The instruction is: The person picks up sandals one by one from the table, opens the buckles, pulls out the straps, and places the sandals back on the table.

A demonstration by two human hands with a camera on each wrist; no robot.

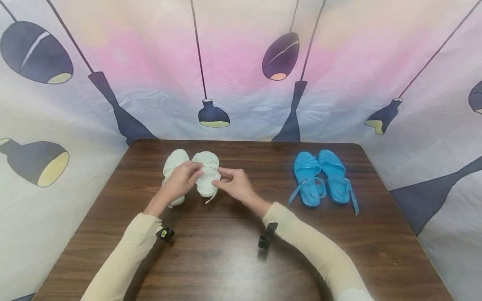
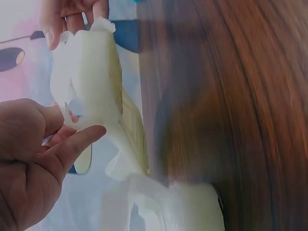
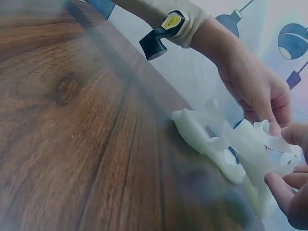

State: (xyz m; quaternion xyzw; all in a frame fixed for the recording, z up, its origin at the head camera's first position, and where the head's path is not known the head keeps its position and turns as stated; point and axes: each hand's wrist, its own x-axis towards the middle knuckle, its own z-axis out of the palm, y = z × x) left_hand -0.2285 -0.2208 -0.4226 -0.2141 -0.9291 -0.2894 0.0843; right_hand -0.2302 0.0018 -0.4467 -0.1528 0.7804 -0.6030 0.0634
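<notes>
Two white sandals stand side by side at the back left of the table. My left hand [image 1: 181,179] reaches across the left white sandal [image 1: 176,159], partly covering it. Its thumb and fingers pinch the strap of the right white sandal [image 1: 206,184], seen closely in the left wrist view. On that sandal's other side my right hand [image 1: 239,184] has thumb and fingertips at the strap's edge, pinching it. A loose strap end [image 1: 211,198] hangs by the heel. In the right wrist view, both hands meet at the white straps [image 3: 245,144].
A pair of blue sandals, the left one [image 1: 309,194] and the right one [image 1: 339,190], lies at the back right with straps spread. Behind the brown wooden table [image 1: 226,259] hangs a curtain [image 1: 241,54] printed with lamps.
</notes>
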